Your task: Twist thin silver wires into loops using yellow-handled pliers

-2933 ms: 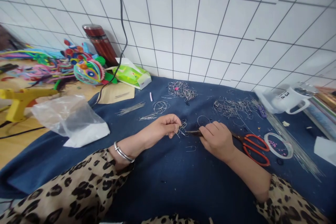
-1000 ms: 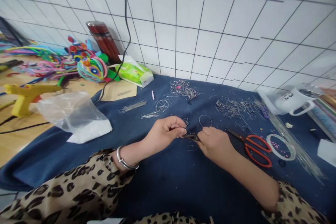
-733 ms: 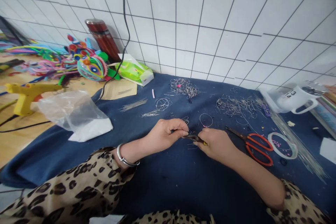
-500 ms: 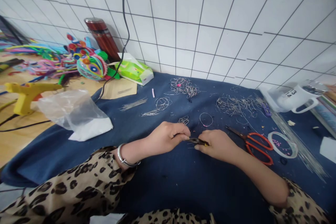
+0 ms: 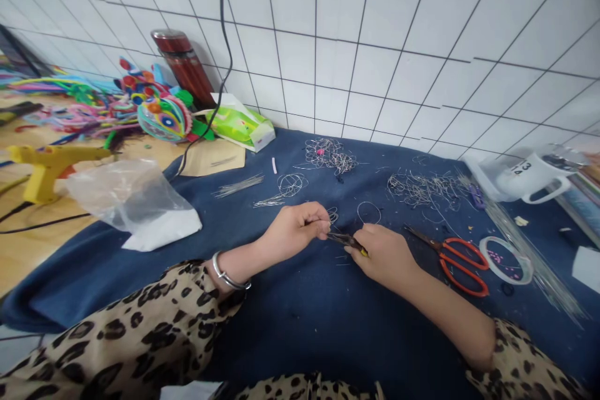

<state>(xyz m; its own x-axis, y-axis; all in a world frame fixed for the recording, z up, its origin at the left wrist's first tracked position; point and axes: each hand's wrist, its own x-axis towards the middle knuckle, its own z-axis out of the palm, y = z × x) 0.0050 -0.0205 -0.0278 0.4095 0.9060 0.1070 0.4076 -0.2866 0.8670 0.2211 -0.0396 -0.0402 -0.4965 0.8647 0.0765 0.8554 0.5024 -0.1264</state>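
Note:
My left hand (image 5: 294,229) is closed in a pinch on a thin piece of silver wire, low over the blue cloth (image 5: 290,331). My right hand (image 5: 382,252) is wrapped round small dark pliers (image 5: 344,239), whose tip points left and meets the wire at my left fingertips. Bent wire loops (image 5: 368,212) lie just beyond both hands.
Red-handled scissors (image 5: 454,257) and a tape ring (image 5: 507,259) lie right of my right hand. Wire piles (image 5: 329,155) and straight wires (image 5: 237,186) sit farther back. A white mug (image 5: 532,177) is at right; a plastic bag (image 5: 132,200), a yellow glue gun (image 5: 44,165) and colourful crafts (image 5: 162,116) at left.
My hands came together: the pliers' tip moved left to the wire pinched in my left hand. Both hands dipped toward me, then rose slightly.

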